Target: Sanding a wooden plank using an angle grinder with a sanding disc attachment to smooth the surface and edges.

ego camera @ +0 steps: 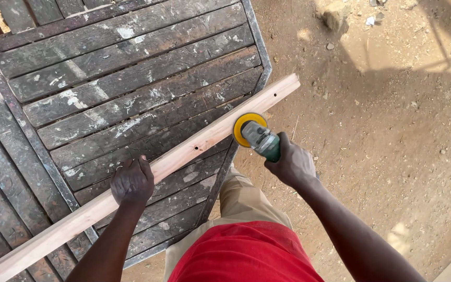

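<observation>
Across the left and upper part of the frame lies the counter [105,99], a dark, weathered top of wooden slats in a metal rim, spattered with pale paint. To the right and below it is bare sandy ground [392,136], with small stones and scraps in the upper right and long shadows over it. A long pale wooden plank [184,154] runs slantwise from the lower left corner up to the middle right, resting on the counter with its upper end jutting past the rim. The left hand [131,181] is closed over the plank at lower centre, fingers wrapped round its far edge, pressing it down. The right hand [293,164] is clenched round the green body of a grinder [259,138], whose yellow disc [246,128] touches the plank's near edge just right of centre. Since only one hand pins the plank, it looks liable to skid or pivot on the slats if the disc bites, and the overhanging end could chatter; the disc also sits close to the person's tan trousers [241,196] and red shirt [246,253].
</observation>
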